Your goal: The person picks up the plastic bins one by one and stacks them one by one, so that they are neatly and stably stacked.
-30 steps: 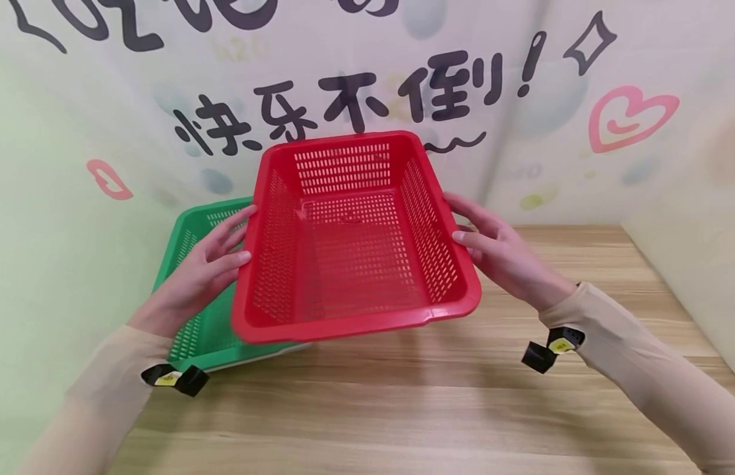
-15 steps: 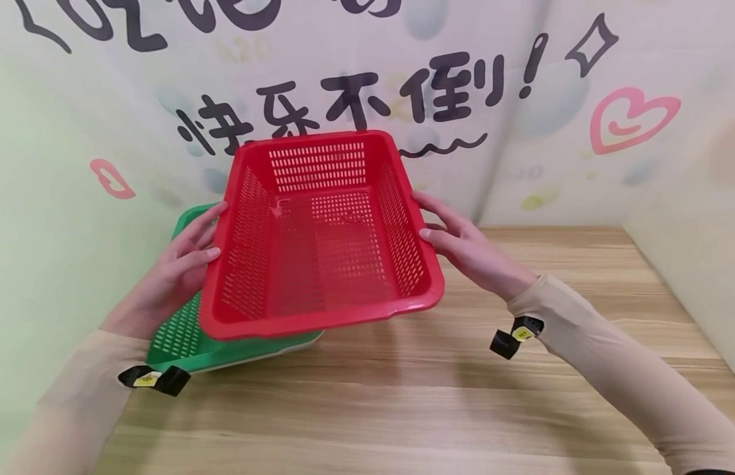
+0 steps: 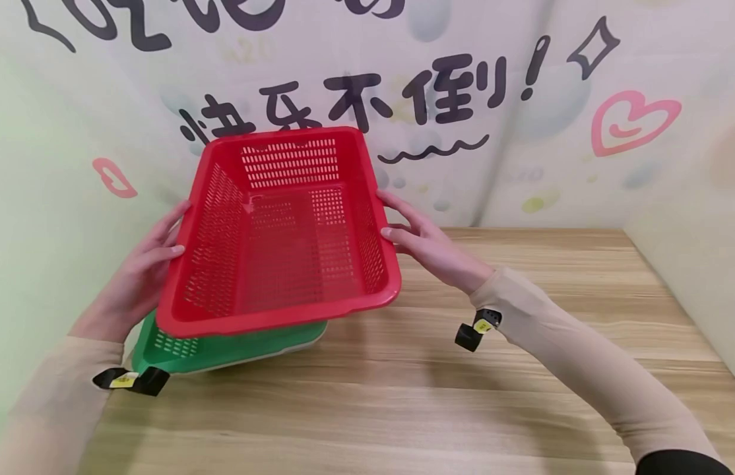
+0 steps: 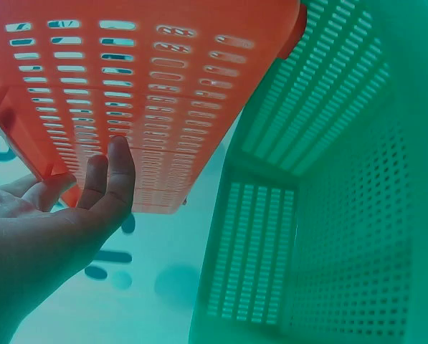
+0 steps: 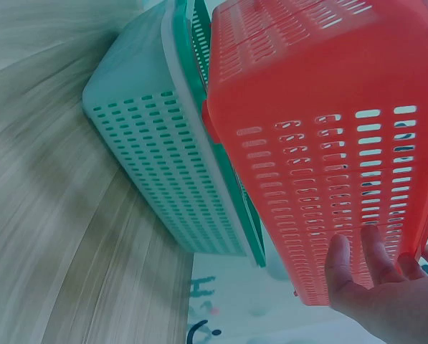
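Observation:
Both hands hold a red plastic basket (image 3: 278,319) with slotted walls, lifted and tilted so that its inside faces the head camera. My left hand (image 3: 130,280) grips its left rim, thumb on the edge and fingers under it. On the opposite rim my right hand (image 3: 434,251) grips in the same way; in the right wrist view its fingertips (image 5: 339,258) lie against the slotted outer wall. Under the red basket stands a green basket (image 3: 237,353), mostly hidden in the head view. The left wrist view looks into this green basket (image 4: 253,251).
A wood-grain table (image 3: 403,396) carries the green basket, whose outer side (image 5: 163,165) looks paler than its rim. Behind rises a white wall cloth (image 3: 557,165) with black lettering. A pale green wall (image 3: 41,231) is close on the left.
The red basket has moved left in both hands, further over the green basket, and now hides more of it. Both hands keep their hold on its rims.

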### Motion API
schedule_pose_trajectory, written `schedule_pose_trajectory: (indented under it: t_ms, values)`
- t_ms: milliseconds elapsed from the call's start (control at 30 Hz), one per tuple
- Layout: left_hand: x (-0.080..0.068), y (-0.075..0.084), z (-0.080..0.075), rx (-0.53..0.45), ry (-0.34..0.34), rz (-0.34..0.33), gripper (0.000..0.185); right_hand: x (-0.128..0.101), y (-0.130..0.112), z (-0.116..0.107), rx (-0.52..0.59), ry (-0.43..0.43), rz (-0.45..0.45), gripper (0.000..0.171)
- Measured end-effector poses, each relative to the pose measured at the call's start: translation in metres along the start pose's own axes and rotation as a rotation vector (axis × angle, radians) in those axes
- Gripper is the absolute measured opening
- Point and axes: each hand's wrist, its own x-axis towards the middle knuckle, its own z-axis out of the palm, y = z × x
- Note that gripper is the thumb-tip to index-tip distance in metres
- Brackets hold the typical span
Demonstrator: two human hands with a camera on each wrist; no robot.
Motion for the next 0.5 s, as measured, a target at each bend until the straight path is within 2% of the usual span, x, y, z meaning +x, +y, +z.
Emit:
schedule_pose_trajectory:
  t_ms: [233,333,500]
  values:
    - [-0.014,0.008,-0.014,-0.012,0.039,-0.02,0.064,0.015,0.005,0.016,0.018,-0.029,-0.032,0.067]
    - [-0.022,0.009,-0.02,-0.052,0.048,-0.025,0.064,0.021,0.007,0.023,0.032,-0.042,-0.036,0.069]
    - [-0.033,0.011,-0.026,-0.169,0.058,-0.039,0.062,0.027,0.011,0.033,0.07,-0.052,-0.043,0.068]
